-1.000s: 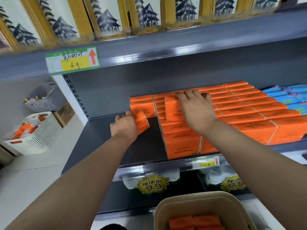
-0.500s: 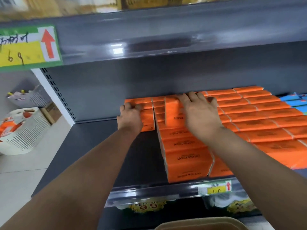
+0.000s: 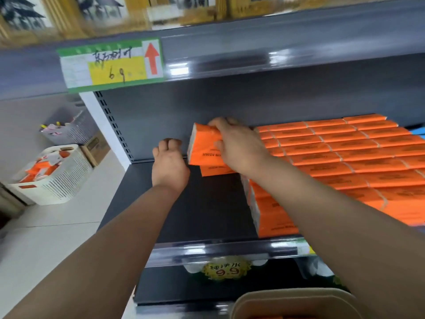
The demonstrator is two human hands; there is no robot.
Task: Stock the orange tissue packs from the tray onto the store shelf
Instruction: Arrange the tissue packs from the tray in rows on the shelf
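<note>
Head view: shelf (image 3: 184, 203) right side full of orange tissue packs (image 3: 345, 157), left end bare; right hand (image 3: 239, 146) grips one pack (image 3: 202, 143) near back edge; left hand (image 3: 169, 164) curled, empty; tray (image 3: 287, 295) likely holds more.

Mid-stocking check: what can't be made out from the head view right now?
- Tray: cut off by the bottom edge; packs left inside unknown.
- Left hand: its back hides the palm; empty or not, unclear.
- Lower pack: mostly covered by the held orange tissue pack and the right hand.
- Top-shelf goods: motion-blurred.
</note>
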